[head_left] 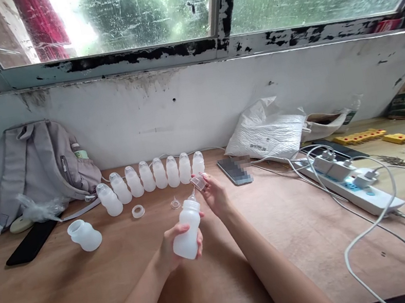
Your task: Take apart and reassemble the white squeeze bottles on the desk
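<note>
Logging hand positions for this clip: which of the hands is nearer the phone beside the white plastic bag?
Right. The right hand is just left of the phone; the left hand is farther left and closer to the camera.

Fingers of a person's left hand (169, 247) pass partly out of sight behind the milky bottle (187, 236) it grips, while the right hand (215, 195) covers part of a clear cap (199, 182). Both forearms (144, 300) run off the bottom edge. Pixelation masks part of a phone (234, 172); print on a white package (262, 133) is too small to read. The top edge crops the window (147, 15), its outdoor view blurred.
</note>
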A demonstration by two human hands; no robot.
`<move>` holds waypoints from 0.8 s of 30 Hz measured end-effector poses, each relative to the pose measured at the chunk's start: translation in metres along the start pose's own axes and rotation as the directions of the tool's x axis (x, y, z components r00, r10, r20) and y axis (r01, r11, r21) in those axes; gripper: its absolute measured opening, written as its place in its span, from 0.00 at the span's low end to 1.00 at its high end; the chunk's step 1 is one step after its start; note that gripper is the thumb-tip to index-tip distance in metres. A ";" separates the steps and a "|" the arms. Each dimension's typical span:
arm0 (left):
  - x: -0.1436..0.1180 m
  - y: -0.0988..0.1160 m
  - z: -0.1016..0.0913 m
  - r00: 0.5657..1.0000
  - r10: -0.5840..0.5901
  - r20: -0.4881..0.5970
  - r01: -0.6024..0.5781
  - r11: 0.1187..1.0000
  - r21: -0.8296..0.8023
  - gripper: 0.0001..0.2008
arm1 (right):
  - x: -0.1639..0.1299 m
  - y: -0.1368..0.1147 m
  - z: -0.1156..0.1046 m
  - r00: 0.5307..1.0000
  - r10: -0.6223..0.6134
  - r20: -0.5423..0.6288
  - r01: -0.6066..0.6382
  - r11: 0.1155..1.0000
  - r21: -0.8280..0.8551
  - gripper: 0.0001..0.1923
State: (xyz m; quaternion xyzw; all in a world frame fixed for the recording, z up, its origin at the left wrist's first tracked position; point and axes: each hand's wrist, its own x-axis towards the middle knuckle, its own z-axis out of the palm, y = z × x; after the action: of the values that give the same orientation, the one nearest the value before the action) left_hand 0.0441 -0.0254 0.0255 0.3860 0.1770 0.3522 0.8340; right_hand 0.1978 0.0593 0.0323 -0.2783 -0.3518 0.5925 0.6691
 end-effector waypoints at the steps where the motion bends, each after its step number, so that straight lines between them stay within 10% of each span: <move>1: 0.001 -0.002 0.000 1.000 0.007 -0.025 -0.007 1.000 0.015 0.26 | 0.001 -0.003 -0.003 0.995 -0.097 -0.021 0.094 0.987 -0.127 0.14; 3: 0.004 -0.003 -0.001 0.996 0.024 -0.089 -0.021 0.999 0.030 0.24 | 0.001 -0.007 -0.007 0.956 -0.294 0.001 0.262 0.850 -0.458 0.15; 6: 0.008 -0.002 -0.003 0.979 0.060 -0.192 -0.056 0.998 0.029 0.23 | 0.000 -0.006 -0.014 0.889 -0.437 0.138 0.321 0.377 -0.869 0.14; 10: 0.009 0.003 -0.006 0.943 0.128 -0.306 -0.128 0.992 0.018 0.21 | 0.004 0.007 -0.029 0.899 -0.378 0.219 0.206 -0.076 -0.976 0.12; 24: 0.012 0.003 -0.015 0.909 0.130 -0.397 -0.108 0.991 0.077 0.21 | 0.014 0.009 -0.053 0.956 -0.288 0.052 0.002 -0.171 -0.985 0.10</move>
State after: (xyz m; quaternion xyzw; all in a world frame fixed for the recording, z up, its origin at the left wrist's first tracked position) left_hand 0.0420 -0.0076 0.0180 0.3378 0.3295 0.4692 0.7465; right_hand 0.2353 0.0766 -0.0043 -0.6994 -0.6408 0.0088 0.3164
